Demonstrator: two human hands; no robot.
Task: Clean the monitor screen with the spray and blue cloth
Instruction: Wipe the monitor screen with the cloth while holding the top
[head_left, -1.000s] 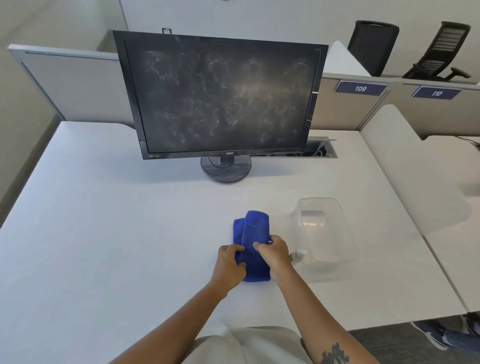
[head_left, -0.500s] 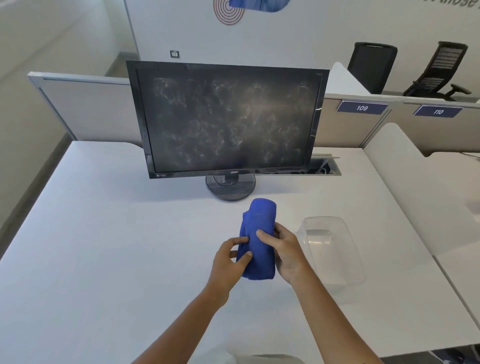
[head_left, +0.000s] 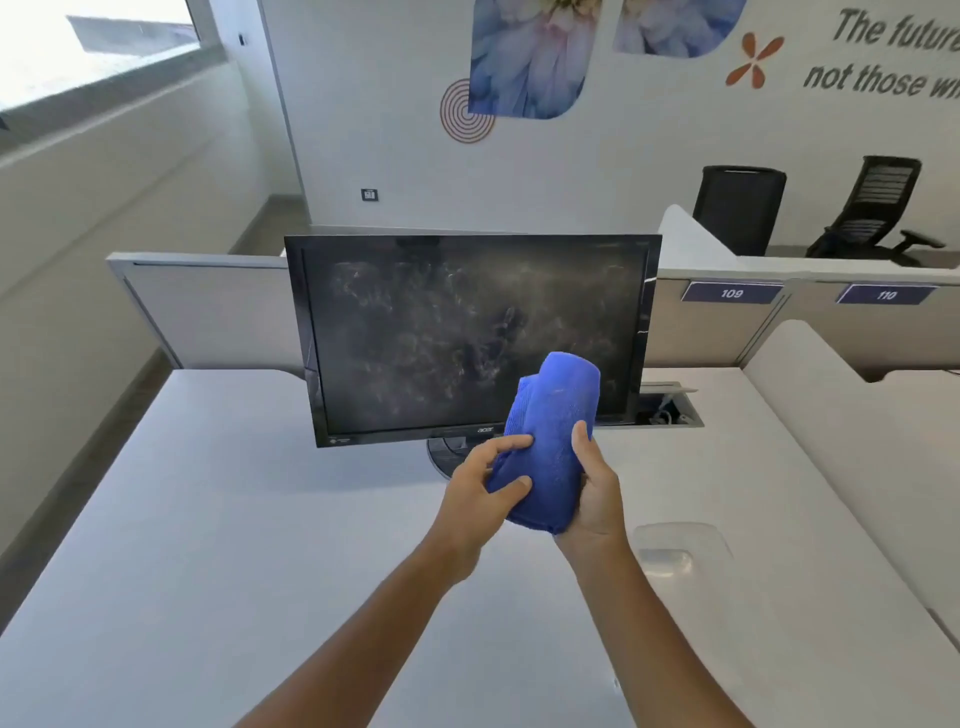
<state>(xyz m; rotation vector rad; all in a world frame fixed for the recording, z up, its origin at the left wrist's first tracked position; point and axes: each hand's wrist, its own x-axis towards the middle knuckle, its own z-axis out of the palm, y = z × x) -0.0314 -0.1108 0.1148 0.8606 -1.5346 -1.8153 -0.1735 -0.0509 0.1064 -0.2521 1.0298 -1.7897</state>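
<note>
A black monitor (head_left: 415, 338) stands on the white desk (head_left: 208, 519), its dark screen covered in pale smudges. A folded blue cloth (head_left: 550, 447) is held up in the air in front of the screen's lower right corner. My left hand (head_left: 478, 493) grips the cloth's left edge with thumb and fingers. My right hand (head_left: 597, 493) holds it from the right and underneath. The spray bottle is not visible in this view.
A clear plastic container (head_left: 680, 551) sits on the desk to the right of my hands. A cable port (head_left: 670, 408) opens in the desk behind the monitor's right side. Grey partitions (head_left: 208, 312) border the desk; two office chairs (head_left: 737, 208) stand beyond.
Both hands have lifted the blue cloth off the desk and raised it toward the monitor's lower right. The camera has tilted upward, showing more wall.
</note>
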